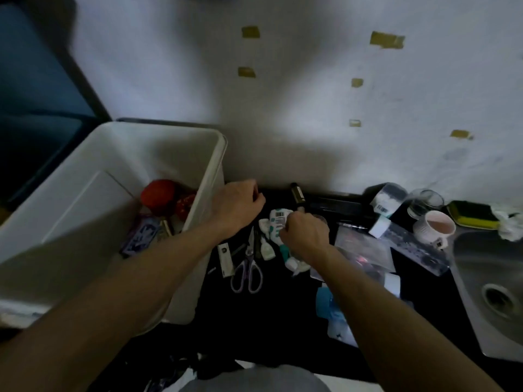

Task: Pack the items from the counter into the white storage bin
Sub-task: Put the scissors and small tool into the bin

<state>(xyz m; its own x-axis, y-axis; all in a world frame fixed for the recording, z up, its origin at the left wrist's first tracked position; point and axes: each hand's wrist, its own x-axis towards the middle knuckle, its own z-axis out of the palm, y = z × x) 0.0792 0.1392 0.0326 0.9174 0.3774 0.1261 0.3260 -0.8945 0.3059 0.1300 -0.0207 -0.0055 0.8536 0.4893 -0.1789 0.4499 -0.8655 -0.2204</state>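
Note:
The white storage bin (85, 176) stands at the left of the dark counter (283, 306) and holds a red object (158, 193) and a purple packet (141, 236). My left hand (237, 205) hovers just right of the bin's rim with fingers curled and nothing visible in it. My right hand (305, 236) grips a white and teal patterned package (278, 222) on the counter. Purple-handled scissors (247, 267), a thin white stick (225, 258) and a small white tube (266, 250) lie between my forearms.
A dark bottle (297, 196) lies by the wall. To the right are clear plastic bags (365, 247), a barcoded box (387, 199), a glass (424, 202), a paper cup (435, 226), a yellow sponge (472, 215) and the steel sink (492, 292).

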